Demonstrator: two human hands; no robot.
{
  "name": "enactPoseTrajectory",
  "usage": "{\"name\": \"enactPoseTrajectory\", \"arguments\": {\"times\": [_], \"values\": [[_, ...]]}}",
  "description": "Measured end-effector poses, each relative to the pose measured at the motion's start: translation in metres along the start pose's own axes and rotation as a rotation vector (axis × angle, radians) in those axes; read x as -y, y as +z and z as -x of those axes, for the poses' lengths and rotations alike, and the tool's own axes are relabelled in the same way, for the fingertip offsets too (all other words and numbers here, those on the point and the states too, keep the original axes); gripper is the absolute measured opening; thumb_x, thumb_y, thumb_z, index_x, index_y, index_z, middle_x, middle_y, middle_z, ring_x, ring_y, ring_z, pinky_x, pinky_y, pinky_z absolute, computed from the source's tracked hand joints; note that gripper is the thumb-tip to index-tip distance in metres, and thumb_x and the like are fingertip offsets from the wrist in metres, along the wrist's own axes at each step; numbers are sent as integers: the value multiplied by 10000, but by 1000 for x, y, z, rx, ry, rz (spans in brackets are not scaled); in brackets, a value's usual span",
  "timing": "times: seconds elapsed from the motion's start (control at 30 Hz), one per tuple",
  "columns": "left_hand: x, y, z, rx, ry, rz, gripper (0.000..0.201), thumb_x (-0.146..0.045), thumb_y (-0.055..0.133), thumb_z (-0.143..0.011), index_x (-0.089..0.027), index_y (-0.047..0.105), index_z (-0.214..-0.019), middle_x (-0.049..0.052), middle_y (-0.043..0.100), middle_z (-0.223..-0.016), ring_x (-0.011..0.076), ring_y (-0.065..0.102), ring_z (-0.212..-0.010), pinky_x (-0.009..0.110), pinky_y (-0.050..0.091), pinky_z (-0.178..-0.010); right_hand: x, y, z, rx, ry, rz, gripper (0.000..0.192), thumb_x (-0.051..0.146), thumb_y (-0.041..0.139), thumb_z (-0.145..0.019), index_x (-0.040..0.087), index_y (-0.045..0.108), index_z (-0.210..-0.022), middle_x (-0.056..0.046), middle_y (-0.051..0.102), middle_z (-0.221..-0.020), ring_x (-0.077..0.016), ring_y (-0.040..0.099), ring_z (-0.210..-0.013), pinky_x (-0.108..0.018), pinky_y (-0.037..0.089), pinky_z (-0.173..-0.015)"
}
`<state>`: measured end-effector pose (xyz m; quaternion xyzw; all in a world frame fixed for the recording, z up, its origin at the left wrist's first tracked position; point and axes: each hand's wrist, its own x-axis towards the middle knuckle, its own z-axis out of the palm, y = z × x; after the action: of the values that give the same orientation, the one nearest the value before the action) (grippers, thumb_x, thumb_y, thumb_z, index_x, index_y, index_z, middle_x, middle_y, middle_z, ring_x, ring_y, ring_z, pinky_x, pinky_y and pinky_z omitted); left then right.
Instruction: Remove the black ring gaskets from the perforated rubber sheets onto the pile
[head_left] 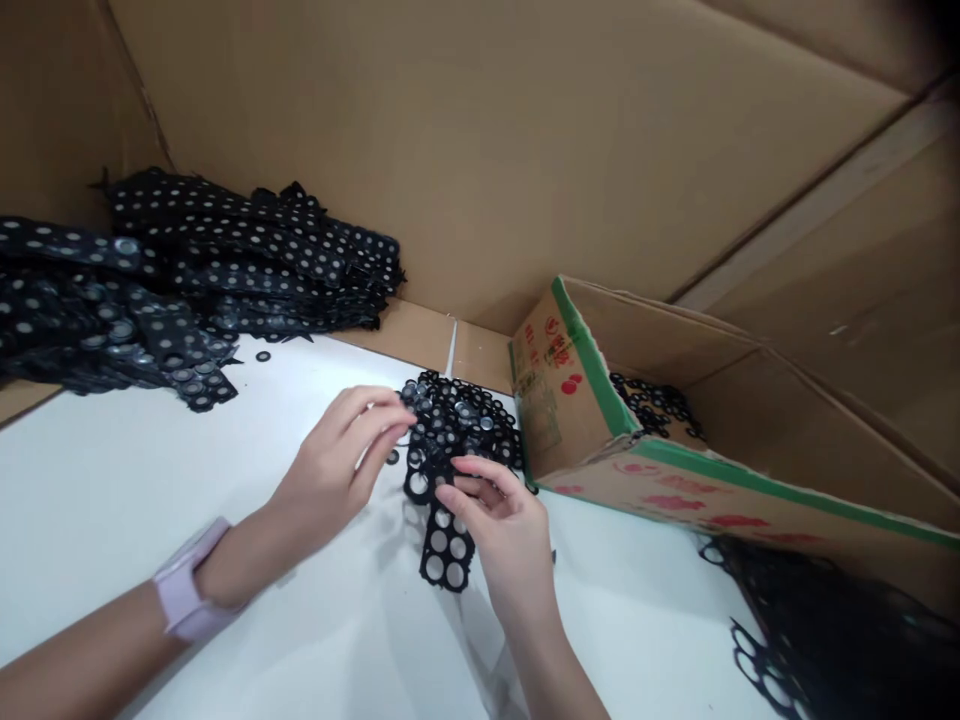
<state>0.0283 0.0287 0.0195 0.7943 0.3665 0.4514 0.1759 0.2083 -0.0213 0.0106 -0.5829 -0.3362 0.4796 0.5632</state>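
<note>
Where the tall cardboard wall (420, 150) rises behind the carton, its foot meets the back edge of the white table (90, 480), which spreads broadly left of the carton and leaves the elbows room on that side. The carton (559, 400) itself is open-topped with green edging; its far right end runs out of view, and its near wall hides part of the floor inside. Well to its left lie stacked black perforated sheets (247, 235), the leftmost cut off by the frame. On the carton's near side, toward the right, a dark mass of sheeting (862, 630) is blurred and also cut off.

Against the carton's left side sits a pile of black rings (450, 410), leaving little room between them. Just left of the carton, the right hand (506, 525) pinches a perforated strip (448, 545) that hangs in front of the pile. Farther left, the left hand (341, 450) has its fingertips drawn together at the pile's edge; whether they grip anything I cannot tell. Inside the carton lie more rings (660, 405), partly hidden. One loose ring (263, 356) lies well left of the carton.
</note>
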Motion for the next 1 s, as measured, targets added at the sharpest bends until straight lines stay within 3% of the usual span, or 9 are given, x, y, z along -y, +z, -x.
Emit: {"name": "enactPoseTrajectory", "arguments": {"times": [0.13,0.3,0.47,0.57,0.73,1.0], "values": [[-10,2,17,187,91,27,108,-195,576,-992,-192,662,-1058,63,674,-989,211,624,-944,305,507,-839,2,5,3,31,20,-23,288,241,882,-562,197,673,-756,18,694,-650,-149,669,-630,-257,564,-618],[-1,9,23,324,18,74,197,-195,524,-1014,-150,698,-1095,75,710,-995,196,675,-905,264,528,-806,2,8,4,96,46,-57,312,246,877,-550,199,649,-757,28,675,-726,-146,678,-644,-259,574,-618],[0,6,23,355,-154,100,133,-106,701,-880,-173,737,-990,1,720,-825,150,670,-679,210,518,-627,-4,8,6,197,50,-45,346,163,867,-555,214,657,-825,25,688,-791,-125,644,-706,-233,549,-679],[-3,5,21,381,-218,130,141,-92,751,-818,-205,760,-903,-23,727,-788,146,666,-652,204,515,-621,-7,7,7,211,-5,13,276,164,809,-630,226,656,-851,19,688,-833,-131,636,-740,-244,535,-712],[-3,-1,18,412,-263,212,221,-104,618,-906,-232,777,-823,-26,776,-787,145,708,-664,199,523,-658,-7,5,9,208,-192,137,204,140,710,-752,246,599,-888,-6,682,-973,-158,654,-860,-291,531,-794],[2,-2,20,428,-197,231,240,-161,542,-971,-197,772,-913,-2,727,-700,152,668,-601,216,496,-598,-11,3,12,194,-321,153,289,81,676,-777,258,453,-826,16,628,-918,-147,637,-824,-273,519,-723]]}}
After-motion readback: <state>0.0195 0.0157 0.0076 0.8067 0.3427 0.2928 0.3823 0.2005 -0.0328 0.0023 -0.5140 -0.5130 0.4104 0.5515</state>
